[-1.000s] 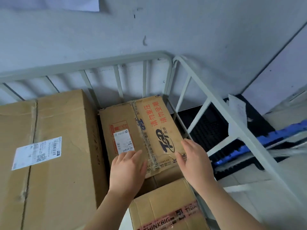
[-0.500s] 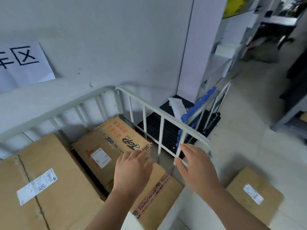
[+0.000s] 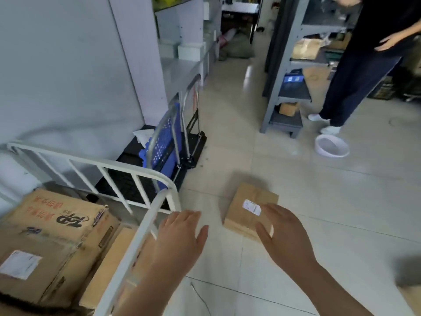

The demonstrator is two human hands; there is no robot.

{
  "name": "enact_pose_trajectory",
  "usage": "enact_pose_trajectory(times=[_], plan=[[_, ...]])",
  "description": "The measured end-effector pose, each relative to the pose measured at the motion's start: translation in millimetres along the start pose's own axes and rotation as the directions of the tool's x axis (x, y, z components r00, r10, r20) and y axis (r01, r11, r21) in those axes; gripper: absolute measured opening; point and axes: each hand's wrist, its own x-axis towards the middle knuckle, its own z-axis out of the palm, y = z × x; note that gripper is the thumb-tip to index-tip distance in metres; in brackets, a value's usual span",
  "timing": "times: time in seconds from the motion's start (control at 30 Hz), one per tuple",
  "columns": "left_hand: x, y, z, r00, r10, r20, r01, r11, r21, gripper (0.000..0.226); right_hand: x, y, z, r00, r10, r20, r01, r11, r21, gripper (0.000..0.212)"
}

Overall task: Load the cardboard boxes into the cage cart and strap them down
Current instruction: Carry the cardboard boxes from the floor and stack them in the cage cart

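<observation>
On the tiled floor, just outside the corner of the cage cart [image 3: 141, 236], one small cardboard box [image 3: 242, 212] lies flat with a white label on its top face. It is the only box I can see that is not yet loaded. My left hand [image 3: 180, 238] hovers beside the cart's white rail. My right hand [image 3: 284, 236] hangs over the near right part of the small cardboard box. Both hands are wide, fingers straight and spread, holding nothing. I cannot tell whether my right fingertips touch the cardboard.

Inside the cart, a printed box [image 3: 57, 215] with red lettering sits highest, with a labelled box [image 3: 34, 270] nearer me.

I judge the small cardboard box to be light, since it is low, shallow and narrow enough for two hands to span. Cardboard is stiff along its edges and gives in the middle of a panel. So I would take it by two opposite side walls, low down, with fingertips hooked under the bottom edges rather than pressing on the top. The plain faces should grip well, and any tape will be slicker. I do not know what is inside, so I would keep it level and set it down gently. No strap is in view.
</observation>
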Motion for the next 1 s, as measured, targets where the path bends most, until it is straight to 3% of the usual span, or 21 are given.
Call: enact_pose_trajectory(times=[0.2,0.4,0.7,1.0], plan=[[37,91,67,0.994,0.043,0.101,-0.044,0.999,0.003,0.049,-14,125,-13,0.986,0.166,0.006,-0.165,0.986,-0.027,0.038],[87,132,129,0.984,0.04,0.176,-0.04,0.999,-0.003,0.049,1,207,11,0.956,0.286,0.068,-0.287,0.958,0.004,0.042],[214,126,234,0.957,0.056,0.284,-0.067,0.997,0.029,0.048,84,278,112,0.892,0.418,0.169,-0.421,0.907,-0.023,0.044],[337,89,399,0.882,0.089,0.462,-0.147,0.985,0.093,0.055,164,364,264,0.724,0.585,0.366,-0.619,0.785,-0.031,0.047]])
